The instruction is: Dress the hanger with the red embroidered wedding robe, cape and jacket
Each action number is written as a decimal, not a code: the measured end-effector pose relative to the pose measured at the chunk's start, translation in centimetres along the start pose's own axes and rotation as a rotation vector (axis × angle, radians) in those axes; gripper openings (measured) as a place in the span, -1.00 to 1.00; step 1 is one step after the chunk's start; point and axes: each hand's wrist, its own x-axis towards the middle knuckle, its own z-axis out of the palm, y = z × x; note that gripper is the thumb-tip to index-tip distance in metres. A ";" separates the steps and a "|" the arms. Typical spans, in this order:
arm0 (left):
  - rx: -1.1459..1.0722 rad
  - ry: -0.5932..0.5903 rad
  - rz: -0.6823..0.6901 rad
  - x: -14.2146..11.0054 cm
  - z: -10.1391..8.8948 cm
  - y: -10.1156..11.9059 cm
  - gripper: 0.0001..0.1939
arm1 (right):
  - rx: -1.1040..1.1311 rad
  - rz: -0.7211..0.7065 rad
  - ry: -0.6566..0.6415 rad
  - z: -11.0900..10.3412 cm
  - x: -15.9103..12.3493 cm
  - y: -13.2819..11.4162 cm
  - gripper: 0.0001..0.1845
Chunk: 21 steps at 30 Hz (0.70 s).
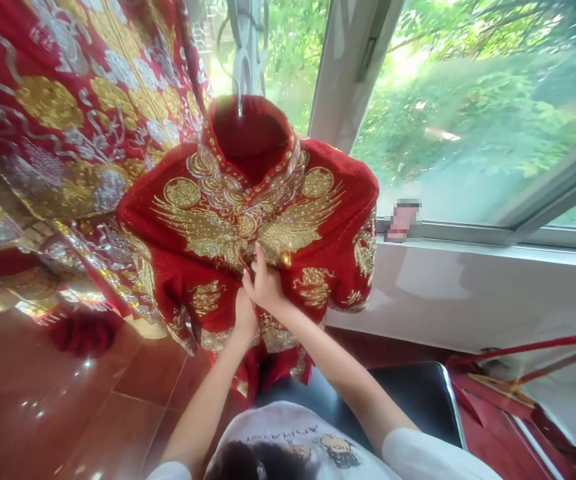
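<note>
Our left hand [246,316] curls and our right hand's [267,288] fingers sit slightly apart at the red, gold-embroidered cloth jacket [218,235], grip unclear; hard tugging could snag threads.

Single head cam, looking forward and steeply down from above the shirt [293,433]. Jacket [248,217] close, near frame centre; window [448,133] beyond, upper right; floor [128,407] lower left.
</note>
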 end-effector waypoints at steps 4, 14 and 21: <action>0.041 -0.002 -0.082 -4.0 -1.6 -1.3 -0.77 | 0.130 -0.085 0.025 -1.1 -4.2 1.2 -0.34; -0.242 0.388 -0.722 -12.9 -8.3 -9.9 -0.69 | 0.207 0.736 0.143 -1.9 -20.8 6.8 -0.45; -0.500 0.404 -0.855 -11.1 -9.5 -9.4 -0.75 | 0.761 1.261 0.139 -2.4 -20.9 9.5 -0.26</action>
